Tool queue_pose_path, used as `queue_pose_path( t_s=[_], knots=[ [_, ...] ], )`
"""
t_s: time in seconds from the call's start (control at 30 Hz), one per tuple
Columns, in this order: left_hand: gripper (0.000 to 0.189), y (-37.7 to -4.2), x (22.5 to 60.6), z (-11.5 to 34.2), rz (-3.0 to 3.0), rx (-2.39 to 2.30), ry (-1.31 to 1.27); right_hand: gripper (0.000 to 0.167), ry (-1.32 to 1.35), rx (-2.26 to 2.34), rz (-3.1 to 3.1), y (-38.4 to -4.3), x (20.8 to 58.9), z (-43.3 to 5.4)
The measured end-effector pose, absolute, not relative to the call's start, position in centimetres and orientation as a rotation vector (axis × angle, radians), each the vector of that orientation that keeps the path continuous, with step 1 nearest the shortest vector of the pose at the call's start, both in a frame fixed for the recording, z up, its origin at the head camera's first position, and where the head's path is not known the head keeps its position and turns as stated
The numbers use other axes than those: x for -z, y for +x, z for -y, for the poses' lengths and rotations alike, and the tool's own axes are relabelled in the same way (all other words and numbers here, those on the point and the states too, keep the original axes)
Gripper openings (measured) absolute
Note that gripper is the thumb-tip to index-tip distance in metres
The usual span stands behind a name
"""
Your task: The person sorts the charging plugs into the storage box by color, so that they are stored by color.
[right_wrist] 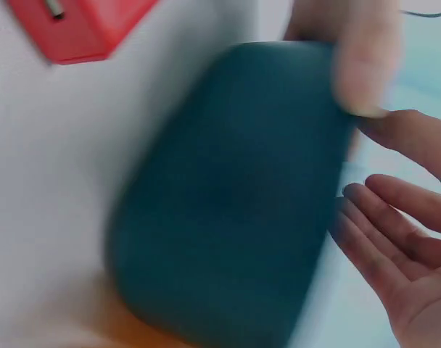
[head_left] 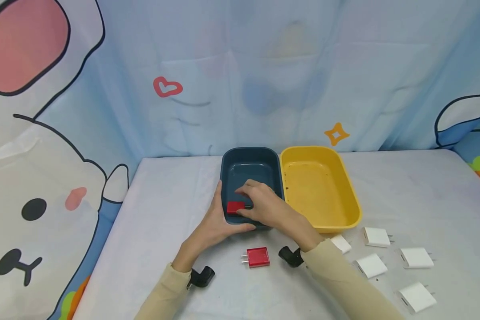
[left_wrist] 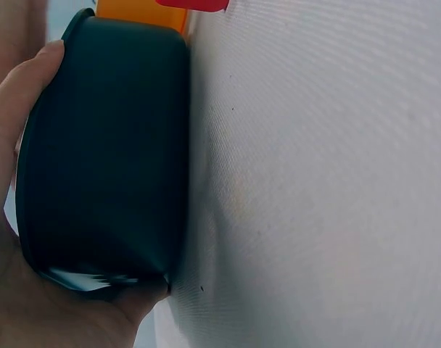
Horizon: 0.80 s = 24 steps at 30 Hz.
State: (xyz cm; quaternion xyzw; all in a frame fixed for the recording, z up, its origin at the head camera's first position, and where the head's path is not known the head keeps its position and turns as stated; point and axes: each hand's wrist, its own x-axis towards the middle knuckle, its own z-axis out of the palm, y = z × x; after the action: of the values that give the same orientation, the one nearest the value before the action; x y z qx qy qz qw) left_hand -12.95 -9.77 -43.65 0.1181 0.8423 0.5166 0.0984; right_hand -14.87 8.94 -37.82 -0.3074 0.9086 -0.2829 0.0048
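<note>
My left hand (head_left: pixel 213 226) holds the near left corner of a dark blue tray (head_left: pixel 251 171), its thumb along the front rim and its fingers up the left side. That grip also shows in the left wrist view, around the tray (left_wrist: pixel 108 152). Inside the tray lies a red charger plug (head_left: pixel 235 207) near the left wall. Over the tray, my right hand (head_left: pixel 266 206) has its thumb and fingers apart, the thumb tip beside that plug. In the right wrist view its fingers (right_wrist: pixel 402 254) are loosely spread, with nothing between them. Another red charger plug (head_left: pixel 258 257) lies on the table in front.
A yellow tray (head_left: pixel 320 191) stands against the dark blue one on its right. Several white charger plugs (head_left: pixel 416 258) are scattered at the right of the white-covered table (head_left: pixel 176 191). A patterned curtain (head_left: pixel 232 102) hangs behind.
</note>
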Motion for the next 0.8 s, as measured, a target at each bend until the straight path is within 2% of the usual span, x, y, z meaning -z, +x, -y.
queue_pose_path(
  t_s=[0.2, 0.37, 0.47, 0.8],
  knots=[
    [0.137, -13.1, 43.7, 9.8, -2.487, -1.522, 0.344, 0.044, -1.061, 1.045, -2.814, -12.3, 35.0, -10.8],
    [0.134, -13.1, 43.7, 9.8, -2.470, -1.556, 0.384, 0.039, -1.122, 1.035, -2.794, -9.9, 34.1, -12.1],
    [0.133, -13.1, 43.8, 9.8, -2.465, -1.585, 0.415, 0.037, -1.154, 1.031, -2.758, -8.7, 34.4, -12.7],
    [0.134, -13.1, 43.9, 9.6, -2.484, -1.585, 0.401, 0.039, -0.983, 0.908, -2.632, -6.4, 37.3, -13.7]
  ],
)
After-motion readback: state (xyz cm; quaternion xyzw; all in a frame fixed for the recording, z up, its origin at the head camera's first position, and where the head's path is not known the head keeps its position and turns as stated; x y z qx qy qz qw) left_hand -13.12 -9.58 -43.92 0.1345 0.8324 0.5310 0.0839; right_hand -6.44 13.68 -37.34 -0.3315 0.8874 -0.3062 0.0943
